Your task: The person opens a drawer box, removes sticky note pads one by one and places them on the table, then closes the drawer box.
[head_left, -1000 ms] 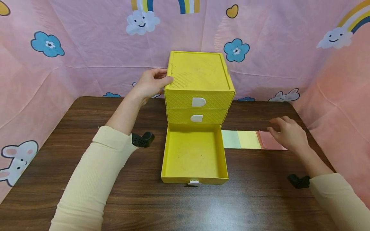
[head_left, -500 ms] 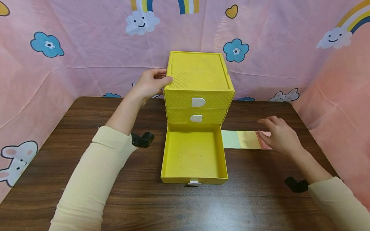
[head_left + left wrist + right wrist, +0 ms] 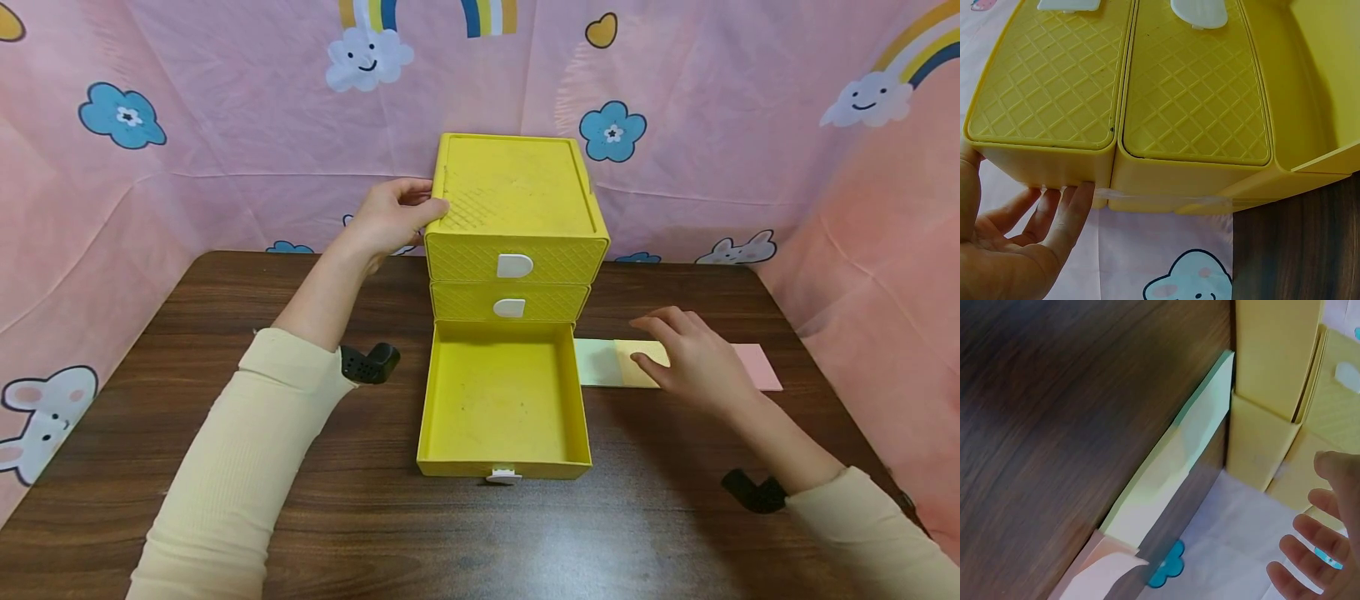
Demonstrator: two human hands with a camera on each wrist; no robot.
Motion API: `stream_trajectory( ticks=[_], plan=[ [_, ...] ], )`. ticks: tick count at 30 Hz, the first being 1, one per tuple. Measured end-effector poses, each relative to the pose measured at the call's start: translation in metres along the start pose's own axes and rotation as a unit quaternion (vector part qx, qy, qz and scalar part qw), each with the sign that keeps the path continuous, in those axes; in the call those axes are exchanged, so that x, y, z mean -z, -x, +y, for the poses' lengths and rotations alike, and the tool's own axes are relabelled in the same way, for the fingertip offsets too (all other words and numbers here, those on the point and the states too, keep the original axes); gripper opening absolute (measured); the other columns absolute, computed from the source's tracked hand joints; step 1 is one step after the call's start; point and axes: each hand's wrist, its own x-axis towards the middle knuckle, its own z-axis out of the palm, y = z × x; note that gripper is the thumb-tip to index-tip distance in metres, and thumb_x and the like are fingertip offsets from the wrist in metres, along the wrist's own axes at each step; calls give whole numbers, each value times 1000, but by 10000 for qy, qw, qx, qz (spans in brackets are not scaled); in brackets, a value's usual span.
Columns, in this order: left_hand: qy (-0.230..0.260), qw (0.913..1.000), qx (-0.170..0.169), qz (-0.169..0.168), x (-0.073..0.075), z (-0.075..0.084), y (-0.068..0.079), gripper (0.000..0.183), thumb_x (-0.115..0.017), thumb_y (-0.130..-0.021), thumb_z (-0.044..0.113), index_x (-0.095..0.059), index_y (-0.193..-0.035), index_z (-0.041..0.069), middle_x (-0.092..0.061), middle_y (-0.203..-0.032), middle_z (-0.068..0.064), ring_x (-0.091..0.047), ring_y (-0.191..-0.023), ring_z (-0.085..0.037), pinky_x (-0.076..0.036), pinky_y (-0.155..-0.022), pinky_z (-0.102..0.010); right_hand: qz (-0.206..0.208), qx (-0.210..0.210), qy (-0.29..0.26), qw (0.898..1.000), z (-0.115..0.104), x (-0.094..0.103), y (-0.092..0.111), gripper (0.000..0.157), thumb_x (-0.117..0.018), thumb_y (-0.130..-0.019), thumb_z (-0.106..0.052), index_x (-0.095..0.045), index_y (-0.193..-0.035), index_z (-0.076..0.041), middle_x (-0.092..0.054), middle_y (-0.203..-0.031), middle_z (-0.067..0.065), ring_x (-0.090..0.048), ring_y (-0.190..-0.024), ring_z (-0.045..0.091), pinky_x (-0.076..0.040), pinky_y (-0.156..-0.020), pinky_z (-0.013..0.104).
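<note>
A yellow drawer cabinet (image 3: 517,183) stands at the middle back of the table, its bottom drawer (image 3: 504,400) pulled out with nothing inside. My left hand (image 3: 390,218) holds the cabinet's upper left edge, thumb over the top and fingers against the side, as the left wrist view shows too. To the right of the drawer lies a row of sticky note pads: green (image 3: 597,363), yellow (image 3: 1150,497) and pink (image 3: 761,367). Over the yellow and pink pads hovers my right hand (image 3: 697,360), fingers loosely spread around nothing; it hides part of the row.
White pull tabs (image 3: 515,266) mark the two upper drawers, both closed. The brown wooden table (image 3: 337,508) meets a pink printed cloth (image 3: 262,125) at the back and sides. Black wrist devices (image 3: 371,363) sit at both cuffs.
My right hand has moved left along the row, from over the pink pad toward the yellow one, uncovering the pink pad's right end. The left hand and cabinet have stayed put.
</note>
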Motion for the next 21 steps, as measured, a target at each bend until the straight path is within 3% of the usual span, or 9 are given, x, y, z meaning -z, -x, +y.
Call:
stream_trajectory(
  ticks=[13,21],
  plan=[
    [-64,10000,-48,-14,1,1,1,55,-56,-91,31,-39,-140,14,-43,-135,-8,-55,-111,-20,-51,-88,-32,10,546,-109,9984,-30,2,-5,43,-73,-75,-27,-62,-113,-10,-58,-107,8,-57,-95,26,-55,-65,41],
    [-79,10000,6,-46,1,1,1,55,-56,-91,31,-38,-141,14,-42,-136,-7,-53,-112,-19,-51,-89,-32,45,1081,-368,9935,-55,2,-9,46,-76,-73,-25,-62,-114,-9,-59,-108,7,-59,-93,24,-54,-70,40]
  ],
)
